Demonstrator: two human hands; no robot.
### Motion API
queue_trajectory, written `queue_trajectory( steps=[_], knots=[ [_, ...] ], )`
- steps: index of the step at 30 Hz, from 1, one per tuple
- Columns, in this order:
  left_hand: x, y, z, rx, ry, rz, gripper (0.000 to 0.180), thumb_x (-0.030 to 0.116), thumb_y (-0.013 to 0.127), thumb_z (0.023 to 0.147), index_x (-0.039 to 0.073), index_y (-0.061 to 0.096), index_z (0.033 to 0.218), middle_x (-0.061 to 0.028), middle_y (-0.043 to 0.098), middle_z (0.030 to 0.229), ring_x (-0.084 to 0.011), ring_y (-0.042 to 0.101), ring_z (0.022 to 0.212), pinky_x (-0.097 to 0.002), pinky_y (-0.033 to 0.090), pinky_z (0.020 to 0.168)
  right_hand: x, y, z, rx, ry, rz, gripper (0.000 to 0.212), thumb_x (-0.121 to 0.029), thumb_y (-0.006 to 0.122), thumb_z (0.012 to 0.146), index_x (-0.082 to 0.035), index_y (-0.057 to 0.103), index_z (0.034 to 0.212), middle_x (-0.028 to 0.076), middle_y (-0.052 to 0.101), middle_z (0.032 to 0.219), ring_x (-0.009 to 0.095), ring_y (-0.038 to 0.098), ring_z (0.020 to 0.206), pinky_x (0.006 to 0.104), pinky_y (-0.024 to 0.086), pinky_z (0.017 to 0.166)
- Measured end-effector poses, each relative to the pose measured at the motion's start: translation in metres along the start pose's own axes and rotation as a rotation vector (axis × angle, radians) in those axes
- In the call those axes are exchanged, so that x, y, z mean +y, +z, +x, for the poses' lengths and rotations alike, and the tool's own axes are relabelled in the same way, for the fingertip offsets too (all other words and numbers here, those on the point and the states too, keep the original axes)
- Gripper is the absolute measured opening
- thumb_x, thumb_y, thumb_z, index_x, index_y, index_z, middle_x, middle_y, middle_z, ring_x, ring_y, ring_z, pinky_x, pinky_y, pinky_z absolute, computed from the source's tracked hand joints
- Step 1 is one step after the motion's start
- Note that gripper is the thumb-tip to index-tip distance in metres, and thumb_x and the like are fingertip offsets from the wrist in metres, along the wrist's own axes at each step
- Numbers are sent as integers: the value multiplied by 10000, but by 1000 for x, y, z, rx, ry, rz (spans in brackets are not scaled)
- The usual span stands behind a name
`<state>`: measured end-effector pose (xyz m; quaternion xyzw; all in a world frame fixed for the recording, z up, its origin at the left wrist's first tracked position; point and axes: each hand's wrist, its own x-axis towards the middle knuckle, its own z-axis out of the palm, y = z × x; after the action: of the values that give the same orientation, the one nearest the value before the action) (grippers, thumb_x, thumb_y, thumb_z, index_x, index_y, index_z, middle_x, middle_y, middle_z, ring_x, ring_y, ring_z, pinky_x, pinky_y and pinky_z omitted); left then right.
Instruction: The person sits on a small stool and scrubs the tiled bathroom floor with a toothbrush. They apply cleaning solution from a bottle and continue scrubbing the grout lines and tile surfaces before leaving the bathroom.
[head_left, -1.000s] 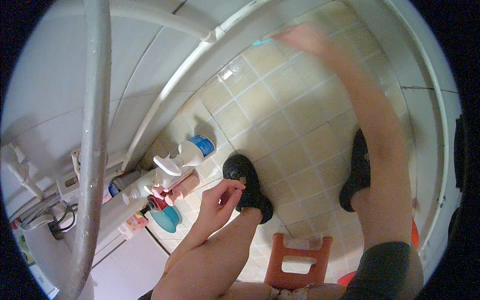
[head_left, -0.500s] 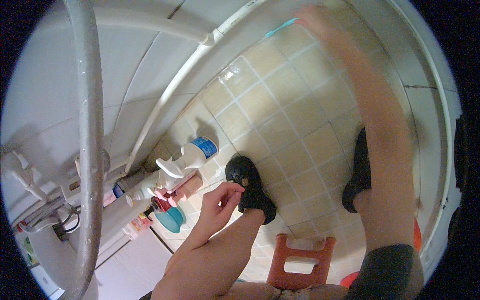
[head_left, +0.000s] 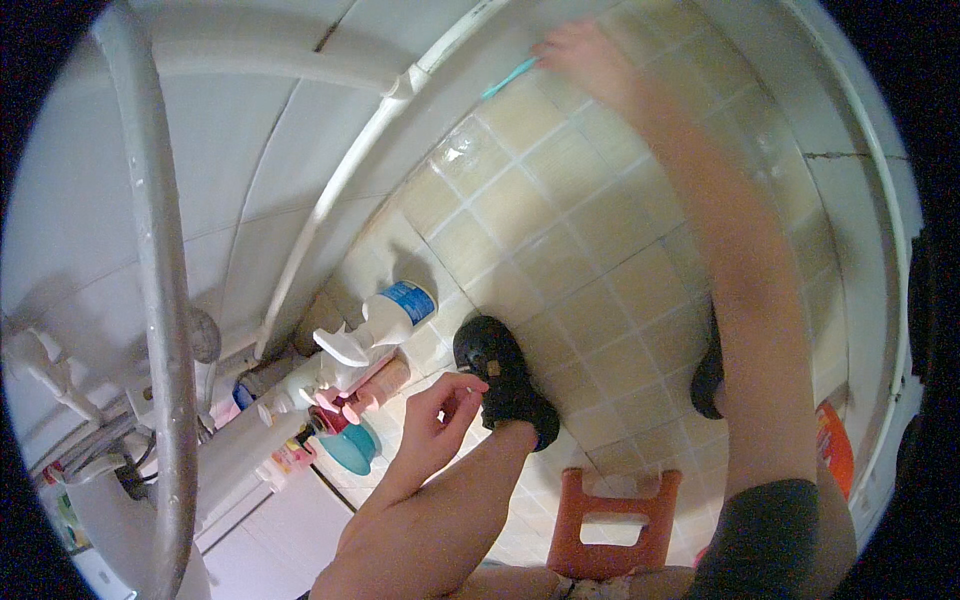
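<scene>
My right arm stretches far forward over the tiled floor (head_left: 600, 230). At its end my right hand (head_left: 590, 62) is closed around a thin teal brush (head_left: 508, 77) that looks like a toothbrush. The brush head points left, close to where the floor meets the wall; whether its bristles touch is too small to tell. My left hand (head_left: 440, 412) lies by my left leg, above the black left shoe (head_left: 490, 350). Its thumb and fingers are curled together, with no object showing between them. The right shoe (head_left: 708, 380) is partly hidden behind my right arm.
A white spray bottle (head_left: 385, 318) with a blue label stands left of my foot, beside pink pump bottles (head_left: 375, 390) and a teal basin (head_left: 350, 448). A grey metal pipe (head_left: 165, 300) crosses the left side. An orange-red stool (head_left: 565, 540) is below; an orange package (head_left: 833, 450) lies right.
My right hand and the teal brush have moved left and slightly nearer along the wall's edge. The view has shifted a little. My left hand keeps its pose.
</scene>
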<state>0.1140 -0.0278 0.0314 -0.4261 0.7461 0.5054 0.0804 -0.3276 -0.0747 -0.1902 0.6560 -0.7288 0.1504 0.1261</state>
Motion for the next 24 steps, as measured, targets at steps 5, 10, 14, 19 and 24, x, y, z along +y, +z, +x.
queue_trajectory(
  steps=[5, 10, 14, 19, 24],
  knots=[
    [1, 1, 5, -33, 32, 2, 103, 53, 612, 887, 57, 637, 986, 32, 520, 618, -24, 405, 526, -197, 319, 479, 64, 64, -40, 237, 158, -82, 255, -282, 582, 849, -138, 667, 1042, 26, 632, 974, 208, 573, 997, 379, 431, 863],
    [2, -2, -1, 0, 34, -5, 104, 48, 613, 885, 54, 636, 986, 30, 527, 624, -21, 408, 526, -196, 318, 477, 18, -2, -19, 28, 242, 37, 237, -249, 580, 835, -141, 668, 1027, 35, 628, 943, 212, 575, 981, 372, 443, 841],
    [3, 0, 2, -15, 15, 13, 101, 45, 609, 887, 53, 635, 984, 29, 530, 629, -20, 419, 533, -193, 322, 482, -26, -8, 6, 63, 105, 32, 231, -271, 576, 839, -151, 679, 1007, 30, 630, 947, 218, 575, 953, 364, 446, 836],
    [-1, -1, 1, -4, 24, -11, 98, 43, 607, 888, 47, 637, 981, 29, 540, 639, -20, 429, 541, -189, 329, 490, 36, 28, -30, 49, 641, 209, 196, -282, 597, 815, -139, 696, 906, 82, 649, 958, 267, 589, 927, 434, 447, 841],
    [10, 1, 6, -26, 48, 15, 100, 39, 605, 886, 39, 637, 980, 19, 552, 649, -23, 435, 545, -188, 337, 494, -2, 8, -1, 106, -25, -61, 219, -288, 568, 847, -158, 690, 974, 28, 627, 934, 217, 578, 925, 361, 450, 822]
  ],
)
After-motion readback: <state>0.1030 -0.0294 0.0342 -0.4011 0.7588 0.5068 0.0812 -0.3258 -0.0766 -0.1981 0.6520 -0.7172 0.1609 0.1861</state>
